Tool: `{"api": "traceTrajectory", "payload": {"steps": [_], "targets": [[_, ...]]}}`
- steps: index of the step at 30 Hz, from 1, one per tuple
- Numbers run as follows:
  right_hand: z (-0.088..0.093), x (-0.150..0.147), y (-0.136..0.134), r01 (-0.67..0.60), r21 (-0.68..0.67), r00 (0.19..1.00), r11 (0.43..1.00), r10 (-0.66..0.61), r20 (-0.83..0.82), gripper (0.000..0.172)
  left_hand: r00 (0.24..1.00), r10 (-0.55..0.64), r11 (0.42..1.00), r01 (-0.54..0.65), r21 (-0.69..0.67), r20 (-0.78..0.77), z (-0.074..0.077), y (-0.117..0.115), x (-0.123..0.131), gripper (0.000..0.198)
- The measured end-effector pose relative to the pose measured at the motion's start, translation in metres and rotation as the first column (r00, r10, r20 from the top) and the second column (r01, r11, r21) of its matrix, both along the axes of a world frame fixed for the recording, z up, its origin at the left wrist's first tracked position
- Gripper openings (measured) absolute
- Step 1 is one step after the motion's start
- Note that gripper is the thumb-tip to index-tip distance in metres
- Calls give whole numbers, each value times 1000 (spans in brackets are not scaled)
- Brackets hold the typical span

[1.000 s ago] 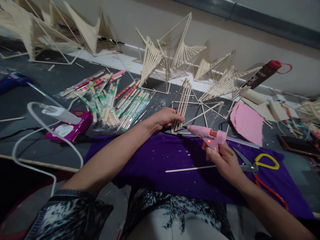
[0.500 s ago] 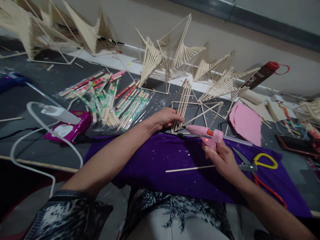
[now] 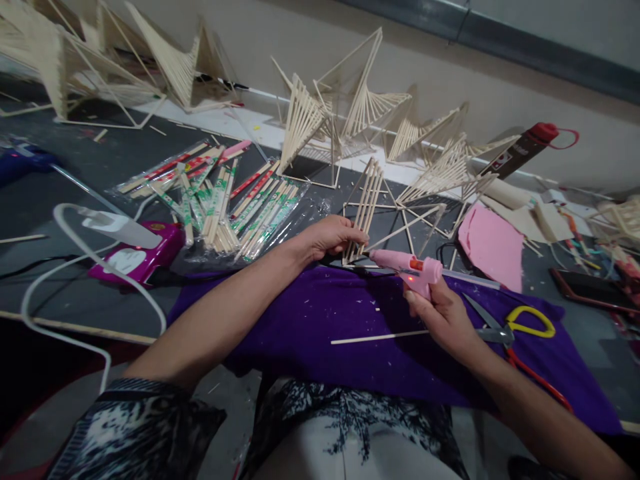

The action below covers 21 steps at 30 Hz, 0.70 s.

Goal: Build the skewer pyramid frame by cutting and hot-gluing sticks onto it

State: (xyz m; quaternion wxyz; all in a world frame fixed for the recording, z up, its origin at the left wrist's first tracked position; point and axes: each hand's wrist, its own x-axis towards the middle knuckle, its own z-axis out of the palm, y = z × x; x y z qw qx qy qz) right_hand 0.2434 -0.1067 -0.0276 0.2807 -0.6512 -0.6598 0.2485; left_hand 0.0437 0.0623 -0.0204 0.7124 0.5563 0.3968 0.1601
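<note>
My right hand [image 3: 441,312] is closed round the handle of a pink hot glue gun [image 3: 407,268], whose small light glows. The gun's nozzle reaches the lower ends of several wooden sticks [image 3: 369,193] standing side by side in a stick frame [image 3: 407,230]. At those lower ends my left hand [image 3: 336,238] pinches a stick between thumb and fingers. A loose wooden stick [image 3: 375,338] lies on the purple cloth [image 3: 300,333] below the gun. Beside my right wrist are scissors [image 3: 505,335] with yellow and red handles.
Packets of chopsticks [image 3: 215,200] lie left of centre, near a magenta power strip [image 3: 145,257] with a looping white cable [image 3: 37,287]. Finished-looking stick models [image 3: 305,123] line the wall. Pink sheets [image 3: 493,247], a brown tube [image 3: 520,152] and a phone [image 3: 590,290] sit to the right.
The glue gun and my right hand have shifted very slightly left, with the nozzle closer in at the sticks. My left hand keeps its place.
</note>
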Motion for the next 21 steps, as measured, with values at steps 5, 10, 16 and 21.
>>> {"api": "traceTrajectory", "payload": {"steps": [5,10,16,21], "targets": [[0,2,-3,-8,7,1000,1000,8,-5,21,1000,4,1000,-4,8,5,-2,1,0,12],[-2,4,-4,-3,-15,999,1000,2,-32,22,1000,12,1000,-12,7,10,-2,0,0,12],[-3,3,-3,-4,6,998,1000,4,-56,21,1000,7,1000,-7,7,8,-2,0,0,13],[-3,2,-2,-1,26,999,1000,3,-47,20,1000,-2,1000,2,22,7,-4,0,0,13]]}}
